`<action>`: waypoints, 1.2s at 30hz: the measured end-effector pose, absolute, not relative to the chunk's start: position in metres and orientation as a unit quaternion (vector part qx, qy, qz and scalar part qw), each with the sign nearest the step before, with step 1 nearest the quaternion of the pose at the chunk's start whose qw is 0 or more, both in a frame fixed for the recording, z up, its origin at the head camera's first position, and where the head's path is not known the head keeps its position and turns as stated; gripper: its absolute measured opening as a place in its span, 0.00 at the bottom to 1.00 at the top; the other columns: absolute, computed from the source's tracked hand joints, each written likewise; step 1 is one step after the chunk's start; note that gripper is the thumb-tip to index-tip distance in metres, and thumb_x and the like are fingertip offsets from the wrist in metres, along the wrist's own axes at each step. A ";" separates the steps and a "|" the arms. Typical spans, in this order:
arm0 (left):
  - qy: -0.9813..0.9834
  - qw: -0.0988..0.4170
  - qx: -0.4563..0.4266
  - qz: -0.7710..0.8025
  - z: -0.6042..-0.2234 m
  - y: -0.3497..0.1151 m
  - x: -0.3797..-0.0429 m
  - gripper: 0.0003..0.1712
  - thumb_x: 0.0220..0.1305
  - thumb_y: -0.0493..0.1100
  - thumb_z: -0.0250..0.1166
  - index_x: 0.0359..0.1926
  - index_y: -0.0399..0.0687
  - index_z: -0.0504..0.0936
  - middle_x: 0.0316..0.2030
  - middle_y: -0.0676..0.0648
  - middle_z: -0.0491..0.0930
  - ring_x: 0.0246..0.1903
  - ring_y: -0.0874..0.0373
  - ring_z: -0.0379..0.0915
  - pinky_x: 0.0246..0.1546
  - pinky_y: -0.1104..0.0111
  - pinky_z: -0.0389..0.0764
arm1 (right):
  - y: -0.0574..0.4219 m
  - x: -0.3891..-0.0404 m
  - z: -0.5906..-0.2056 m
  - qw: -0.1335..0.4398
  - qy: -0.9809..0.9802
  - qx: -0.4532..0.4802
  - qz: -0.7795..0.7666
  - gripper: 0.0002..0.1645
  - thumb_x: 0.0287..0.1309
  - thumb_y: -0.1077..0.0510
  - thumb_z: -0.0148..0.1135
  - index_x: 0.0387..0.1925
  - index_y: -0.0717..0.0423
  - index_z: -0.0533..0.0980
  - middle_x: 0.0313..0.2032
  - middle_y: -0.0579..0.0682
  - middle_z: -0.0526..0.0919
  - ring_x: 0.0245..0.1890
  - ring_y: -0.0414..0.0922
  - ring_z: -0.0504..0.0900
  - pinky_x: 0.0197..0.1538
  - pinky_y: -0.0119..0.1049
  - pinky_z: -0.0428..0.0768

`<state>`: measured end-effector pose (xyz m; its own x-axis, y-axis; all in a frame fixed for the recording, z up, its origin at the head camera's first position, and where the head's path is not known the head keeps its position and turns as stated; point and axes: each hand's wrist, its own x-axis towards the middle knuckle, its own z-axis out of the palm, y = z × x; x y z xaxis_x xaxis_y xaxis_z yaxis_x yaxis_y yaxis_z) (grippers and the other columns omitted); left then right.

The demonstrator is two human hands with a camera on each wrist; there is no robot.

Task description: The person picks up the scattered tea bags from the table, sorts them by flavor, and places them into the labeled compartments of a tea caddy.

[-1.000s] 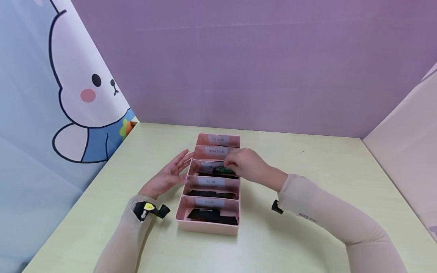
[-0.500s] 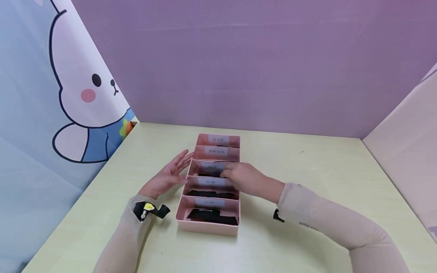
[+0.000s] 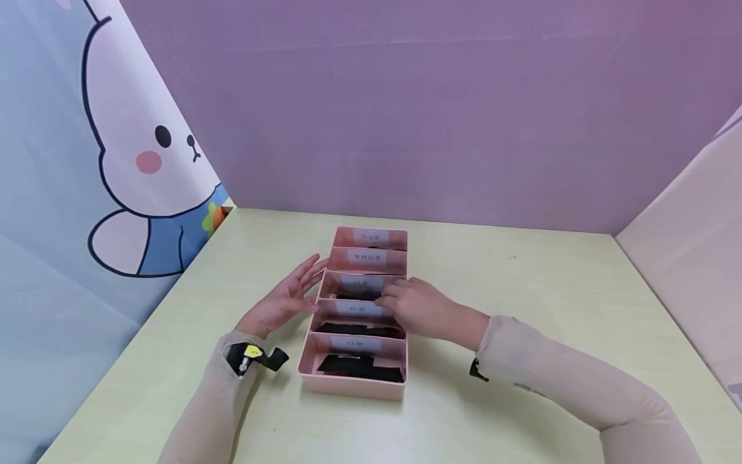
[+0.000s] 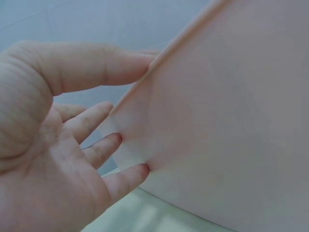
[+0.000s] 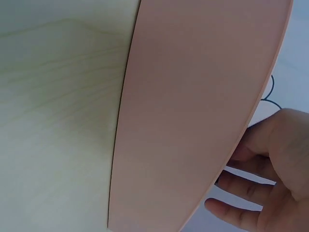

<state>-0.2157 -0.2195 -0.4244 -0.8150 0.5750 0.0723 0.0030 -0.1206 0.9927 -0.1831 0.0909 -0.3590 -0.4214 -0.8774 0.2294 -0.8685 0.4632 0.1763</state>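
A long pink divided box (image 3: 350, 386) stands on the table, with white labels in its several compartments. My left hand (image 3: 285, 301) is at the box's left side, fingers spread. In the left wrist view, its thumb (image 4: 111, 67) meets the rim and the fingertips reach the outer wall. My right hand (image 3: 423, 308) reaches over the right rim into the middle compartment, by a flat black packet (image 3: 355, 296). The wall hides its fingertips in the right wrist view, where a dark bit shows beside one finger; I cannot tell if they pinch it.
Black packets lie in the nearer compartments, one at the front (image 3: 359, 367) and one behind it (image 3: 358, 330). The pale wooden table (image 3: 522, 283) ends at a purple backdrop (image 3: 429, 129). A rabbit-print curtain (image 3: 69, 258) hangs at the left, a pale one (image 3: 701, 212) at the right.
My right hand, which held a green and black packet above the middle compartment, has lowered into it and shifted slightly nearer. That green patch is out of sight now. My left hand stays put.
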 end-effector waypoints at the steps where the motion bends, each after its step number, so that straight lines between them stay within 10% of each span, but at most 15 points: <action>1: 0.633 0.201 0.228 0.712 -0.425 -0.220 -0.216 0.60 0.57 0.24 0.61 0.80 0.49 0.34 0.79 0.42 0.37 0.76 0.42 0.30 0.71 0.40 0.42 | 0.091 -0.182 -0.359 0.145 -0.845 0.515 -0.020 0.16 0.55 0.65 0.67 0.47 0.58 0.83 0.39 0.50 0.84 0.39 0.47 0.82 0.41 0.41 0.83; 36: 0.744 0.174 0.213 0.608 -0.405 -0.225 -0.208 0.51 0.68 0.37 0.63 0.80 0.61 0.41 0.78 0.46 0.45 0.75 0.38 0.38 0.69 0.36 0.46 | 0.123 -0.170 -0.358 0.122 -0.864 0.487 0.028 0.25 0.62 0.52 0.66 0.59 0.55 0.77 0.56 0.56 0.79 0.56 0.54 0.75 0.53 0.51 0.79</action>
<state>-0.2082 -0.2255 -0.4048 -0.8482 0.5297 0.0002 0.1059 0.1691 0.9799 -0.1704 0.1229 -0.3576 -0.4961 -0.8351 0.2376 -0.8486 0.5243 0.0706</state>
